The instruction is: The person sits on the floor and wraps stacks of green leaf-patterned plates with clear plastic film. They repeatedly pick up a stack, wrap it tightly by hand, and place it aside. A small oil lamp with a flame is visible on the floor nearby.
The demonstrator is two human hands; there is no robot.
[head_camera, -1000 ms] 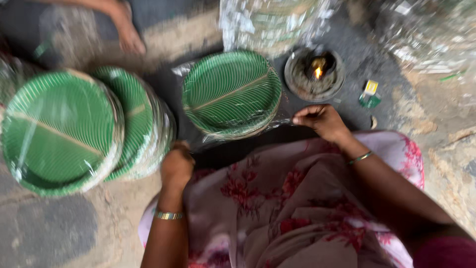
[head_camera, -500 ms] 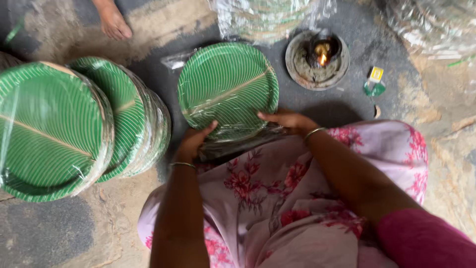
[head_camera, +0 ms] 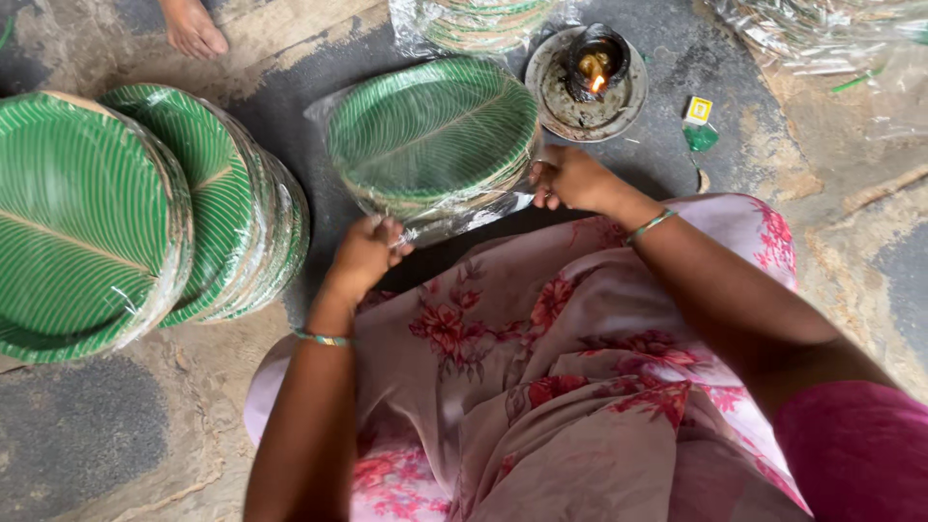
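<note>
Since half a second ago both hands have slid from the near rim of the stack of green leaf-pattern plates (head_camera: pixel 430 130) down to the loose clear plastic wrap (head_camera: pixel 454 215) bunched at its near edge. The left hand (head_camera: pixel 365 253) is clenched on a fold of that wrap, while the right hand (head_camera: pixel 570 177) pinches the wrap at the stack's right edge — its fingertips are curled under and mostly hidden. The stack lies flat on the dark floor just beyond the person's knees, inside the wrap, whose glare makes its far edge hard to trace. Just beyond the right hand stands a small lit oil lamp (head_camera: pixel 596 60) on a round metal dish (head_camera: pixel 570 101). At the left, two wrapped bundles of green plates (head_camera: pixel 126 213) lean on edge, the nearer one cut off by the frame. Another wrapped bundle (head_camera: pixel 483 19) is cropped at the top edge, and crumpled plastic (head_camera: pixel 831 34) at top right hides whatever it holds. A bare foot (head_camera: pixel 191 26) of another person shows at top left — only partly in view. A small yellow-and-green packet (head_camera: pixel 698 121) lies right of the dish.
</note>
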